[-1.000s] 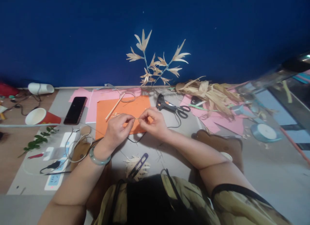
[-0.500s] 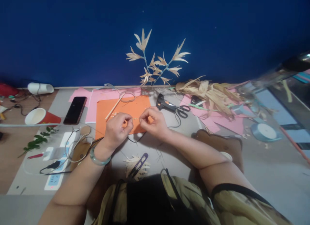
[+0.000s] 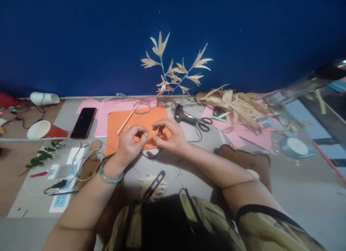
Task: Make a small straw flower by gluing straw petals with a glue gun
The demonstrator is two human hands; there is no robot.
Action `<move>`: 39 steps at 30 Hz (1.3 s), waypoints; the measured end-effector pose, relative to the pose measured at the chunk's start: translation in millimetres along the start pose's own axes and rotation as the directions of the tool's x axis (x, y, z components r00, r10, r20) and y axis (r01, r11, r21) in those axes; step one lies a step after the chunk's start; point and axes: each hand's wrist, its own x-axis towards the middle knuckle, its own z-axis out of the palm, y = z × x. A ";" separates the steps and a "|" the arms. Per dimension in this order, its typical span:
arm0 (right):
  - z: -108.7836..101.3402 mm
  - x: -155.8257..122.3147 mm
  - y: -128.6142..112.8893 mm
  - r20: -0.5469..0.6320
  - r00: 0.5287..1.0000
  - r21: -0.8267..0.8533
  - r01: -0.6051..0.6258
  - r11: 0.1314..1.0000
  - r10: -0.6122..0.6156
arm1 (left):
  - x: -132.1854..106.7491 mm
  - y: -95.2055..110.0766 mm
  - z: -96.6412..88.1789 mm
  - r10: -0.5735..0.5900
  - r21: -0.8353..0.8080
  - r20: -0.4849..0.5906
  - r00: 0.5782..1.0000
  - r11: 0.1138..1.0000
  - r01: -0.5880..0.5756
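Note:
Over the orange sheet [image 3: 116, 123], my left hand [image 3: 132, 142] holds a pinch, thumb tip against fingertip. What sits in that pinch is too small to make out; something tiny and pale shows just beyond it. Close by on the right, my right hand [image 3: 171, 137] has its thumb and forefinger parted, with nothing visible gripped between them. A pale wooden stick [image 3: 127, 119] lies on the sheet behind my left hand, and small pale bits are near its lower end. Below my hands, purple-handled snips [image 3: 156, 184] rest on a pile of cut pale husk pieces [image 3: 146, 184].
A branch with dried-husk flowers [image 3: 174, 78] stands against the blue wall. A glue gun [image 3: 186, 115] and black scissors [image 3: 204, 124] lie right; corn husks [image 3: 232, 103] and a ribbon roll [image 3: 296, 148] beyond. Left are a phone [image 3: 83, 123], paper cup [image 3: 45, 130] and power strip [image 3: 62, 197].
My right thumb and forefinger have come apart from their pinch, the forefinger lifting slightly toward my left hand. My left hand keeps its pinch, nearly still.

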 end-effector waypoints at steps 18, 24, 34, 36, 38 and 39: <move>2.7 0.6 7.7 0.029 0.989 0.013 0.147 0.989 -0.147 | 1.1 4.7 0.1 0.003 -0.035 0.080 0.997 0.999 0.000; 0.5 1.9 7.1 0.023 0.987 0.014 0.158 0.987 -0.159 | 1.5 3.9 -1.0 -0.064 -0.093 0.080 0.995 0.993 0.071; -3.7 3.0 3.5 0.043 0.998 0.054 0.053 0.997 -0.055 | 5.4 2.0 -3.1 -0.210 -0.289 0.105 0.972 0.929 0.232; -4.3 3.0 2.8 0.056 0.997 0.049 0.044 0.998 -0.047 | 6.2 2.7 -3.0 -0.216 -0.312 0.107 0.971 0.920 0.239; -4.5 2.9 2.3 0.063 0.997 0.037 0.043 0.998 -0.045 | 6.6 2.5 -2.8 -0.220 -0.328 0.111 0.969 0.913 0.245; -4.4 2.8 2.2 0.067 0.997 0.029 0.040 0.999 -0.041 | 6.6 2.1 -2.7 -0.222 -0.334 0.114 0.968 0.910 0.248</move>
